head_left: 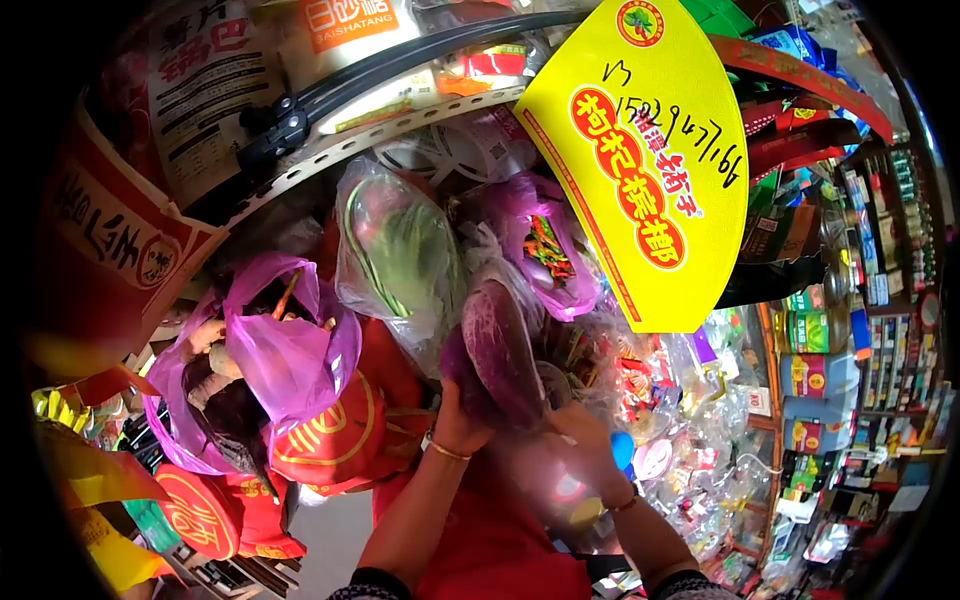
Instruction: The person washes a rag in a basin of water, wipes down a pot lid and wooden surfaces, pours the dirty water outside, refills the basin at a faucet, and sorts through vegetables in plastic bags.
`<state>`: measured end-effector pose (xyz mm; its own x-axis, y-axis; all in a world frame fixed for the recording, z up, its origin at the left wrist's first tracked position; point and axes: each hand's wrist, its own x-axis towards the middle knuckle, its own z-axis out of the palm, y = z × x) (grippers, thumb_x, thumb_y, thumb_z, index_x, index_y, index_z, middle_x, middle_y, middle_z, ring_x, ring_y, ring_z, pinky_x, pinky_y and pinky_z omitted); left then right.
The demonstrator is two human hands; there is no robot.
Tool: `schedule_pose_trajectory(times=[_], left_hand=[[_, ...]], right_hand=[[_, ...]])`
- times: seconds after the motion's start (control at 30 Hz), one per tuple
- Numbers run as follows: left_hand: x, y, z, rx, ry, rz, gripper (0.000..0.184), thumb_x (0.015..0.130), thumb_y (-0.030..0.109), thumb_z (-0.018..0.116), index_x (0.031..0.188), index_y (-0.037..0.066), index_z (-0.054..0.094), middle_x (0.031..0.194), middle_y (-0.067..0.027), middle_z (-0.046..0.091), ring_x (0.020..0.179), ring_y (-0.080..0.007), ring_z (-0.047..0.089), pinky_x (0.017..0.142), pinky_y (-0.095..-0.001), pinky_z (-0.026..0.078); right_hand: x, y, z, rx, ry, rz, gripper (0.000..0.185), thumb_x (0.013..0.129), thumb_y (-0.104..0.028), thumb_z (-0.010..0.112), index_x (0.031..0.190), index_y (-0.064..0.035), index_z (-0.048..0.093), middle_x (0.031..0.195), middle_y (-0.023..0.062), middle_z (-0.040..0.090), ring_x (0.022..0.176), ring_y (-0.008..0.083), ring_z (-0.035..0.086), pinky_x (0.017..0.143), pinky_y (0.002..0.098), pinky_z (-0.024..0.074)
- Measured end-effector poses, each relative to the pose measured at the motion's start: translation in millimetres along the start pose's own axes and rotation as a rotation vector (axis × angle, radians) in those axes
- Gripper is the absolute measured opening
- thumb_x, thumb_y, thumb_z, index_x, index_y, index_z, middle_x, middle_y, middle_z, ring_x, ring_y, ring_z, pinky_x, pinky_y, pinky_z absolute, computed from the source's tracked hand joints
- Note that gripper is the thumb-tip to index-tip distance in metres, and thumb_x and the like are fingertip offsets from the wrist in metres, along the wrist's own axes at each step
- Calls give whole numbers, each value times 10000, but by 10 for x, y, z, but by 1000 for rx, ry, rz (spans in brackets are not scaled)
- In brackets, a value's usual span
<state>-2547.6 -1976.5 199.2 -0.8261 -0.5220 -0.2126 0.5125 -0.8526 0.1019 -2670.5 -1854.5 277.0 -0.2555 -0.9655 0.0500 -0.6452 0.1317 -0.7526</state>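
Note:
Two purple eggplants [502, 345] lie side by side, partly inside a clear plastic bag [490, 258]. My left hand [462, 425] is wrapped round their lower left side. By their lower right end is my right hand [585, 447], its fingers curled in at the edge of the bag; what they pinch is partly hidden. Just above, green vegetables fill another clear bag [398, 250]. A purple bag [565, 295] with red and green chili peppers [547, 250] sits to the right of it. At left, a larger purple bag [300, 350] holds ginger-like roots [222, 360] and something dark.
A yellow sign [650, 170] with handwriting hangs at upper right. Red round-marked packages [335, 440] are below the purple bag. Many small wrapped packets [680, 450] lie at right, before stocked shelves [885, 330]. A perforated metal rail [350, 145] runs across the top.

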Motion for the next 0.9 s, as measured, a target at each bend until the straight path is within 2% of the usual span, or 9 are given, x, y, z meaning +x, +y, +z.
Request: schedule_pose_trajectory(times=[0.13,0.17,0.23,0.27,0.3,0.6,0.73,0.83,0.9], left_hand=[[28,2,-144,72,-79,-16,846,699,509,625,1349,143,226,1348,-51,323,1222,-257,331,1022,-418,273],[49,-7,-162,27,-101,10,827,700,392,655,1356,135,221,1348,-50,326,1221,-243,340,1020,-406,276],[103,-42,-198,-16,-119,31,825,700,274,686,1362,128,216,1349,-49,330,1219,-230,349,1018,-394,280],[134,-62,-218,10,-125,38,825,696,247,688,1362,123,217,1346,-51,333,1219,-228,351,1013,-388,286],[153,-82,-197,36,-131,45,825,691,219,690,1361,118,218,1343,-53,337,1218,-226,352,1008,-382,293],[177,-162,78,246,-53,180,917,670,365,716,1365,86,186,1359,-65,297,1248,-217,301,1018,-363,274],[40,-236,-413,22,164,-129,862,685,413,695,1330,63,241,1315,-78,357,1200,-222,369,1013,-350,289],[69,-287,-732,127,-5,41,832,698,418,680,1321,62,258,1305,-84,368,1195,-225,375,1009,-351,298],[43,-292,-823,66,10,31,833,697,418,680,1321,62,258,1304,-85,369,1194,-226,376,1008,-352,299]], right_hand=[[110,-192,-140,-316,-152,-141,319,657,-115,686,937,-14,573,786,92,539,731,279,522,635,339,437],[141,-219,-211,-406,-252,-131,354,638,-132,703,942,-12,566,790,93,541,748,270,528,659,339,440],[261,-284,-328,-48,47,35,438,615,-164,721,984,-4,547,845,110,544,824,254,539,743,362,434],[390,-425,-353,65,76,303,540,634,-145,710,1099,9,484,957,157,542,919,279,537,821,372,416],[484,-306,-225,200,166,254,640,651,-128,708,1195,13,401,1049,202,518,957,329,529,840,376,415],[558,-169,51,21,242,189,684,714,-174,669,1250,43,303,1111,249,469,1012,369,485,863,402,391],[524,-291,78,-174,24,186,809,651,-204,720,1282,32,272,1148,232,443,1004,352,477,862,409,388],[559,-168,34,-181,-86,91,844,604,-261,739,1264,33,303,1096,224,461,912,365,485,801,419,404],[562,-41,12,-142,-160,29,666,719,-307,644,1217,49,382,1074,220,481,907,343,498,782,391,413]])
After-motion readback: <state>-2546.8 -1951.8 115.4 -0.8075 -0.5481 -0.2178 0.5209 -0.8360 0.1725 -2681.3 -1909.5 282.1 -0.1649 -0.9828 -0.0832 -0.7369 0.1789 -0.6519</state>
